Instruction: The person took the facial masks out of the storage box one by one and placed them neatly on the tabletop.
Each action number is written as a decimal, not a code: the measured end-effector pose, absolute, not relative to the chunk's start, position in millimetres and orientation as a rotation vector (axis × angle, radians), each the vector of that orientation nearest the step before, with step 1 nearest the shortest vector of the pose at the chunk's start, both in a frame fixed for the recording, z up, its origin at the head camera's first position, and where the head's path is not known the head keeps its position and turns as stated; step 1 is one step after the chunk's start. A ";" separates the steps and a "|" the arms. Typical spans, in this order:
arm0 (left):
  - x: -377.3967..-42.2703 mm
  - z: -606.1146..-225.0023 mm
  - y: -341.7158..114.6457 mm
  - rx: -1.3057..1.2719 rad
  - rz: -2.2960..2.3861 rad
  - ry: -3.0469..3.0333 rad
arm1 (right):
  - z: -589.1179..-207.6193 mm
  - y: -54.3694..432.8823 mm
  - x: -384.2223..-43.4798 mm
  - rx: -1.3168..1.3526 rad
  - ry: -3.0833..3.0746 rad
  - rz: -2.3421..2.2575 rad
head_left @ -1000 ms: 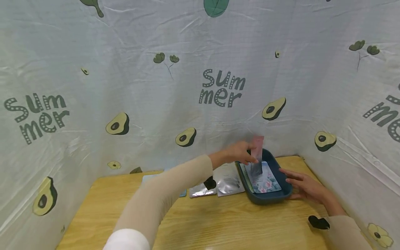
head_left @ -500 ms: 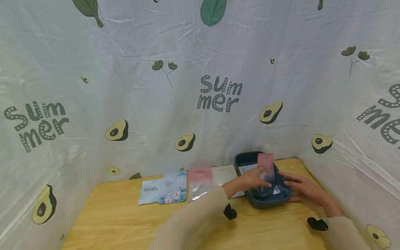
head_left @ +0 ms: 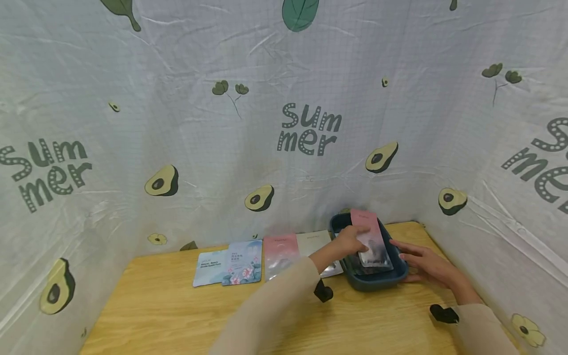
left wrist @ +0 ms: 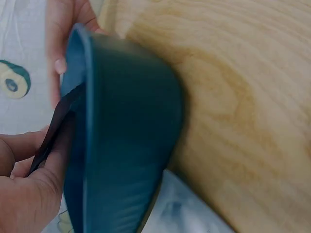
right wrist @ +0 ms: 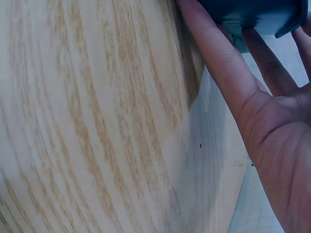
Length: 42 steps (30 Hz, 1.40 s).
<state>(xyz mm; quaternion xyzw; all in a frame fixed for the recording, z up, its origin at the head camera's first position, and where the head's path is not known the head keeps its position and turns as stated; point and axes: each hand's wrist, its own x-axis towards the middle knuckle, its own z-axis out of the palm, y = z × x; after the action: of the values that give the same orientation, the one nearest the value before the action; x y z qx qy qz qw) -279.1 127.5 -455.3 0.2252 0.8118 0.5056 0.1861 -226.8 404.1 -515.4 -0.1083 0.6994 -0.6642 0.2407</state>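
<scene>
In the head view my left hand [head_left: 349, 241] pinches a pink-and-silver sheet mask packet [head_left: 374, 239], thumb and fingers on its left edge. The packet lies slanted inside a dark blue plastic bin [head_left: 377, 286], over other packets largely hidden beneath it. The left wrist view shows the packet [left wrist: 56, 119] edge-on between thumb and fingers, dipping past the rim of the bin [left wrist: 131, 121]. My right hand [head_left: 426, 264] rests against the bin's right side with fingers extended. From the right wrist, that hand's fingers [right wrist: 221, 51] reach along the bin's outer wall [right wrist: 272, 14].
Left of the bin, a cream-and-silver packet [head_left: 312, 241] and a pink one [head_left: 280, 249] lie side by side. Farther left are a blue floral packet [head_left: 244, 261] and a pale blue one [head_left: 210, 268], overlapping. A printed cloth [head_left: 199, 138] surrounds the wooden table [head_left: 168, 315] behind and at the sides.
My left hand has lowered the packet from upright above the bin to slanted inside it. The left arm has swung right, uncovering the packets on the table. The right hand stays at the bin.
</scene>
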 end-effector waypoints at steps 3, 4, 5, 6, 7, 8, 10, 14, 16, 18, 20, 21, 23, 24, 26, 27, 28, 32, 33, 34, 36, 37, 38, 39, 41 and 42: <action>-283.3 -449.1 119.9 0.635 1.481 2.231 | -516.1 402.9 -228.3 -0.273 1.923 -1.823; -284.7 -447.1 117.3 0.635 1.501 2.211 | -516.2 402.6 -229.2 -0.270 1.927 -1.825; -285.9 -445.4 114.8 0.633 1.522 2.187 | -516.1 402.3 -230.0 -0.264 1.934 -1.826; -287.4 -444.0 112.1 0.634 1.542 2.169 | -516.0 402.0 -230.9 -0.258 1.944 -1.826; -288.5 -442.2 109.1 0.638 1.560 2.147 | -515.7 401.7 -231.6 -0.251 1.949 -1.830; -289.3 -440.2 105.6 0.637 1.579 2.126 | -515.4 401.5 -232.3 -0.250 1.958 -1.831; -290.7 -436.5 98.1 0.629 1.613 2.089 | -514.6 401.2 -233.1 -0.252 1.966 -1.832; -290.3 -430.3 80.9 0.623 1.691 1.988 | -513.0 401.1 -232.7 -0.248 1.980 -1.833; -288.4 -428.4 72.0 0.631 1.717 1.958 | -512.7 401.5 -231.9 -0.254 1.980 -1.833; -285.5 -427.0 63.3 0.637 1.743 1.936 | -512.7 401.7 -231.1 -0.253 1.973 -1.837; -281.8 -425.8 55.3 0.632 1.777 1.921 | -513.1 401.8 -230.1 -0.250 1.969 -1.837; -280.4 -425.7 51.2 0.628 1.789 1.916 | -513.4 401.7 -229.4 -0.256 1.972 -1.835; -276.4 -425.8 43.0 0.627 1.813 1.912 | -514.0 401.7 -228.3 -0.244 1.973 -1.835; -274.0 -425.7 38.6 0.630 1.815 1.920 | -514.4 401.7 -227.6 -0.243 1.973 -1.835; -269.3 -426.7 28.7 0.643 1.812 1.935 | -515.2 401.9 -226.3 -0.243 1.970 -1.835; -266.8 -427.1 23.0 0.659 1.803 1.951 | -515.2 401.7 -226.2 -0.244 1.966 -1.835; -264.3 -427.8 17.1 0.671 1.794 1.962 | -515.2 401.5 -226.2 -0.243 1.961 -1.837; -254.2 -433.4 -4.9 0.682 1.753 1.995 | -515.7 401.7 -224.7 -0.243 1.965 -1.831; -251.6 -435.1 -9.9 0.677 1.749 1.996 | -516.1 402.1 -224.3 -0.251 1.968 -1.829; -249.2 -437.1 -14.7 0.670 1.744 2.001 | -516.4 402.2 -223.8 -0.247 1.975 -1.825; -244.0 -441.0 -23.3 0.660 1.736 2.024 | -517.0 402.2 -222.8 -0.240 1.983 -1.820; -241.3 -442.6 -27.3 0.657 1.735 2.036 | -517.4 402.1 -222.8 -0.241 1.982 -1.821; -238.9 -444.3 -31.1 0.654 1.737 2.042 | -517.4 401.7 -222.6 -0.242 1.981 -1.821; -236.7 -445.8 -34.5 0.654 1.735 2.058 | -517.4 401.3 -222.6 -0.253 1.984 -1.822; -232.3 -448.1 -41.0 0.664 1.729 2.088 | -517.2 400.3 -222.7 -0.257 1.991 -1.829; -230.2 -449.2 -44.2 0.670 1.729 2.095 | -517.0 399.7 -222.6 -0.247 1.992 -1.834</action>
<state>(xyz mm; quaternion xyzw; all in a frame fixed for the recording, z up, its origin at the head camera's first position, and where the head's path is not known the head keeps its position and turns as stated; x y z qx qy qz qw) -230.2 -44.2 -449.2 0.2360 0.7378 0.6089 0.1709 -222.6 399.7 -517.0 -0.0887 0.7163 -0.6595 0.2099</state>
